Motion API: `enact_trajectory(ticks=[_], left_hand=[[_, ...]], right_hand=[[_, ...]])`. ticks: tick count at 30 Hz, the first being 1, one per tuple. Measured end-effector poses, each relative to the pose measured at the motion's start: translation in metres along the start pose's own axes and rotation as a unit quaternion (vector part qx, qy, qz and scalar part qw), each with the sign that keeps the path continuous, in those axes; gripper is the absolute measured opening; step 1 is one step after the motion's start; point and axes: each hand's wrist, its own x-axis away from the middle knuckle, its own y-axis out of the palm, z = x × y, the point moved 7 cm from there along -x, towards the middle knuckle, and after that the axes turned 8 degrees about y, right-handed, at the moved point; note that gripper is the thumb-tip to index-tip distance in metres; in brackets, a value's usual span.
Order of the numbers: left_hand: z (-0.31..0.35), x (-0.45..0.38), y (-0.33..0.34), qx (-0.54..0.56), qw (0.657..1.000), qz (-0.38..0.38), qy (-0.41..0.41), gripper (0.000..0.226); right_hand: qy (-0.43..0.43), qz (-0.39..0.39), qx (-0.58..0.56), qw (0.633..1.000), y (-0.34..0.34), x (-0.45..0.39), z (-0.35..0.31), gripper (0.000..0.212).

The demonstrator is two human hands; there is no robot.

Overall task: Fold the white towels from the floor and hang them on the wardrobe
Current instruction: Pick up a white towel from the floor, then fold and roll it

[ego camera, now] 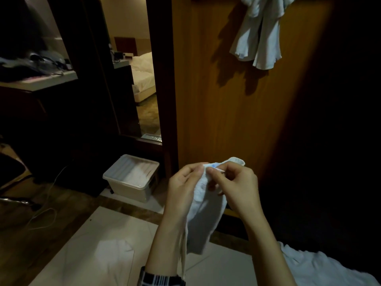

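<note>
A: What's around the person?

B: A wooden wardrobe (pixel 237 104) fills the middle. To its left stands a tall mirror (pixel 132 65) showing a bed, and below that a plastic box (pixel 132 178) with a lid sits on the floor (pixel 123 234). Further left is a dark worktop (pixel 37 81) with clutter on it, and a thin white cable (pixel 44 213) trails over the floor in front of it.

A: And the towels?

B: 1 towel already hangs on the wardrobe, the hanging towel (pixel 257 38), bunched at the top edge of the view. A 2nd pale cloth (pixel 321 267) lies on the floor at lower right, beside the right arm. The held towel (pixel 204 213) is up in front of the wardrobe's lower part, drooping down between the forearms.

A: How do the hands hold it?

B: Both clamp on its top edge. The left hand (pixel 183 186) pinches it between thumb and fingers, and the right hand (pixel 235 186) pinches the edge right beside it, fingers curled. A corner sticks up above the right hand.

A: Anything blocking?

B: The far right is too dark to read.
</note>
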Motion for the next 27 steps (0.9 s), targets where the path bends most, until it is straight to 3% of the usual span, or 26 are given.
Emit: enact_trajectory(ticks=[4, 18, 21, 25, 27], left_hand=[[-0.004, 0.002, -0.001, -0.002, 1.0, 0.011, 0.011, 0.01], [0.007, 0.001, 0.005, -0.049, 0.996, 0.016, 0.069, 0.013], [0.011, 0.0, 0.001, -0.078, 0.992, 0.003, 0.099, 0.015], [0.011, 0.002, -0.002, -0.101, 0.987, 0.017, 0.123, 0.018], [0.01, 0.002, -0.006, -0.099, 0.987, 0.03, 0.125, 0.019]], right_hand=[[-0.013, -0.018, -0.002, 1.0, 0.001, 0.003, 0.001, 0.02], [-0.058, -0.023, 0.009, 0.998, -0.009, 0.007, -0.008, 0.018], [-0.079, -0.003, 0.058, 0.995, -0.01, 0.007, -0.009, 0.012], [-0.116, 0.054, 0.213, 0.969, -0.013, 0.005, -0.006, 0.018], [-0.128, 0.035, 0.236, 0.963, -0.01, 0.004, -0.008, 0.013]])
